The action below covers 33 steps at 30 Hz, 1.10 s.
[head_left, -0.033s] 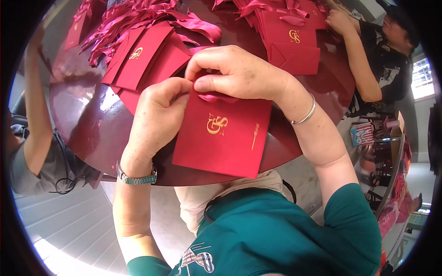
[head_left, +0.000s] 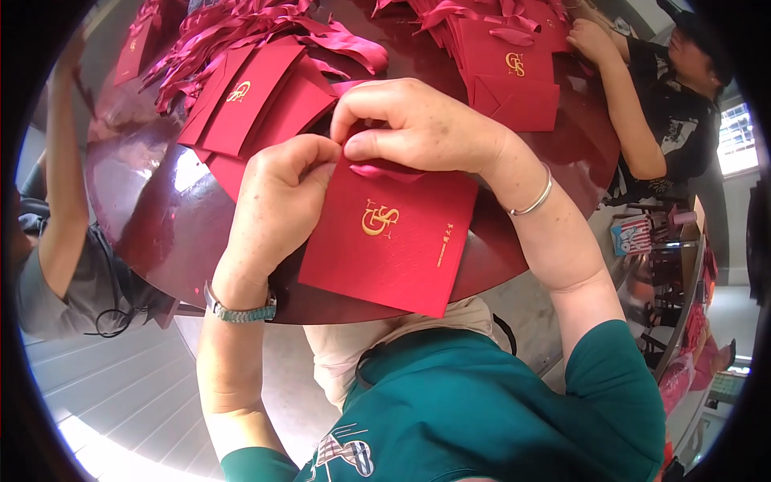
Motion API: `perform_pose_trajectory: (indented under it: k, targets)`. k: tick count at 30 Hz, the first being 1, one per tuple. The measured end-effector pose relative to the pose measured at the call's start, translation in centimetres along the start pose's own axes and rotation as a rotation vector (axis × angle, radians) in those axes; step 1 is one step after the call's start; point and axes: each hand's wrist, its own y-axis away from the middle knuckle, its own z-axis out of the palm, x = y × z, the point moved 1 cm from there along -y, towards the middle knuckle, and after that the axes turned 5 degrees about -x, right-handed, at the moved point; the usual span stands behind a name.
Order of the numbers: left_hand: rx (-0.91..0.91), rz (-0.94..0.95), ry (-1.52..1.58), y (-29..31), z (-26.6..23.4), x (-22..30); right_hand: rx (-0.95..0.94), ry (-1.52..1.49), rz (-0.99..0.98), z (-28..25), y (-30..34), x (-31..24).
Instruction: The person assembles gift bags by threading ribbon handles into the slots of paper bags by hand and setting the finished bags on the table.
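Observation:
A flat red paper gift bag with gold print hangs slantwise over the near table edge. At its upper left corner my left hand is closed, thumb and forefinger pinched on the bag. My right hand is closed in a pinch at that same corner, its fingertips almost touching the left ones. Exactly what lies between the fingertips is hidden. A pink-red ribbon handle shows below my right hand, on the bag's front.
The round dark red table carries stacked red bags with loose ribbons at far left, and more bags at far right. Co-workers sit on both sides; a co-worker's hand is by the right stack.
The bag has tilted slightly, its lower edge swinging a little toward me and left. Both hands have shifted slightly right, still pinched at the corner.

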Motion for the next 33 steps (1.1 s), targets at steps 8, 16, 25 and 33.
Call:
perform_pose_trajectory:
  k: [8, 16, 25, 33]
  targets:
    - [0.224, -0.281, 0.102, -0.6, -0.1, 0.2, 0.003, -0.092, -0.004, -0.6, 1.4, 0.6]
    - [0.501, -0.270, -0.260, -1.3, -1.1, -1.4, 0.026, 0.078, -0.004, -1.0, 2.2, 1.1]
    - [0.471, -0.155, -0.376, -0.8, -0.8, -0.3, 0.439, 0.372, 0.226, -2.4, 2.2, 3.7]
    - [0.187, -0.084, -0.212, 3.9, -0.7, 1.7, 0.333, 0.413, 0.416, -0.8, 0.2, 4.2]
